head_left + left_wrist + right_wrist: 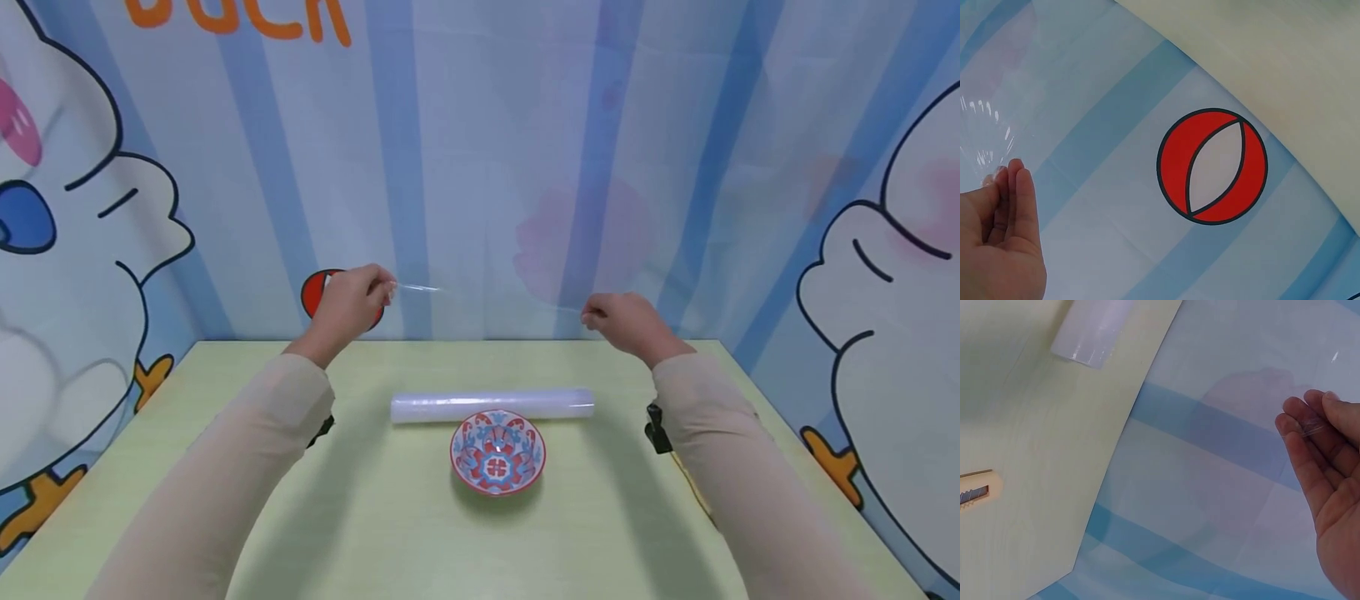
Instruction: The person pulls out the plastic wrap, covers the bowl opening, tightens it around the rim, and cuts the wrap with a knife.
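The left hand (pixel 352 302) pinches a corner of clear film (pixel 418 287) between thumb and fingertips, and in the left wrist view the film fans out in bright creases from that grip. The right hand (pixel 624 323) pinches the film too; a small crumpled bit shows at its thumb and fingers in the right wrist view. The hands are well apart at near the same height, raised above the far edge of the worktop (pixel 420 542), probably so that the film hangs between them without folding onto itself. It is so clear that its middle and lower edge cannot be traced.

Below the gap between the hands, the roll (pixel 492 406) lies crosswise, its length roughly in line with the spread of the arms, which would suit drawing film off it; whether the held film is joined to it I cannot tell. The bowl (pixel 498 452) stands upright just in front of the roll's middle, mouth up, within reach of either hand. A cutter (pixel 979 489) lies to the right on the worktop, seemingly set aside there to leave the middle free.
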A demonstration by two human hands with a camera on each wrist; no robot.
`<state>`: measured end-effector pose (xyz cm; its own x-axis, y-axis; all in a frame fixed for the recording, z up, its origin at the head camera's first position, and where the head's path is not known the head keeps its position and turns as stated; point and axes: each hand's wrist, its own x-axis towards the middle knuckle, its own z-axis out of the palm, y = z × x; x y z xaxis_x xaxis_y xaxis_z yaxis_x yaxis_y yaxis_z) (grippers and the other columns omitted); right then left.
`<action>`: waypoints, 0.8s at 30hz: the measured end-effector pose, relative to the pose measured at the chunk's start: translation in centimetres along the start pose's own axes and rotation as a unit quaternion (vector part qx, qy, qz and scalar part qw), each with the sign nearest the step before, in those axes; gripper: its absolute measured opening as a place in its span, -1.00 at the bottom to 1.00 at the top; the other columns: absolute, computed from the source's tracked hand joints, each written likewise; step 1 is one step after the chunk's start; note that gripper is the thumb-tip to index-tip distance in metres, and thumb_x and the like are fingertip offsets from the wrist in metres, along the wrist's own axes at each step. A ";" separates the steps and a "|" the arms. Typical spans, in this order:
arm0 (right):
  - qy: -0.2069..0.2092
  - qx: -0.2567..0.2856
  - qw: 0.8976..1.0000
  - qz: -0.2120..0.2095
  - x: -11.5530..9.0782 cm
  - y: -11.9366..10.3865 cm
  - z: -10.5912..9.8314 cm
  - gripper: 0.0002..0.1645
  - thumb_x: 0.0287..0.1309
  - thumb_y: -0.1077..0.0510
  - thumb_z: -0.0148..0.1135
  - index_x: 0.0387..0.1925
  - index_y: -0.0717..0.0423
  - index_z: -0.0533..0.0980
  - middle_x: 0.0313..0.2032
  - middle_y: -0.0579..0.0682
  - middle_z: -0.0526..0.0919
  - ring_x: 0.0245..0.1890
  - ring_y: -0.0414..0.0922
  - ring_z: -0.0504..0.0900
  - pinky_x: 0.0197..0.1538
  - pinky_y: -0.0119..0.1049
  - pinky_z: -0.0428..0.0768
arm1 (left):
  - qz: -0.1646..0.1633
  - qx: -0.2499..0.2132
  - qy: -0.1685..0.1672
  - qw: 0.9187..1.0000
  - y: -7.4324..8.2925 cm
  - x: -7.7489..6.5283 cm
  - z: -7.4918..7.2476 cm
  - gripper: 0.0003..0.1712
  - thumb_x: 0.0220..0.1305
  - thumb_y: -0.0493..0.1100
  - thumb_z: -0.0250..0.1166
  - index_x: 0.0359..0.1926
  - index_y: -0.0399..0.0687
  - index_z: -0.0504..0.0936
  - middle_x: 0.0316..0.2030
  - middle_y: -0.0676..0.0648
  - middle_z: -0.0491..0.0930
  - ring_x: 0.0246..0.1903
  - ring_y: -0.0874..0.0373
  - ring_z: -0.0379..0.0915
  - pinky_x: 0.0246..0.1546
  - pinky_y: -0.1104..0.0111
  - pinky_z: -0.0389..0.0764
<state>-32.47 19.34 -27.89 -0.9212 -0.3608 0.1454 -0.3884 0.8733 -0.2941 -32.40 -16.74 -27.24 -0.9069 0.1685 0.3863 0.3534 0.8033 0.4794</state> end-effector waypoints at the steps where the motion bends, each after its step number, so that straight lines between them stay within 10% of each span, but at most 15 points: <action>1: -0.001 -0.001 1.000 0.000 -0.1 0.0 -0.1 -0.72 0.32 0.16 -0.03 -0.10 0.22 0.53 -0.17 0.16 0.63 -0.17 0.07 0.58 -0.10 -0.03 0.51 | -0.002 -0.001 0.001 1.000 0.1 0.0 0.0 -0.76 0.38 -0.19 -0.01 -0.13 -0.23 0.53 -0.29 -0.16 0.59 -0.28 0.02 0.44 -0.23 0.23 0.50; 24: 0.002 -0.009 1.000 -0.019 -1.1 -0.1 -0.8 -0.74 0.30 0.14 -0.01 -0.16 0.15 0.56 -0.24 0.09 0.65 -0.31 -0.04 0.59 -0.21 -0.10 0.53 | 0.006 -0.038 0.025 0.999 0.7 -0.8 -0.2 -0.73 0.38 -0.17 -0.07 -0.12 -0.17 0.53 -0.28 -0.11 0.62 -0.37 0.08 0.46 -0.35 0.30 0.47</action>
<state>-31.43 19.96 -27.24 -0.9058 -0.3926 0.1591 -0.4225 0.8649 -0.2710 -31.36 -16.44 -27.05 -0.8904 0.1486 0.4302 0.3832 0.7548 0.5324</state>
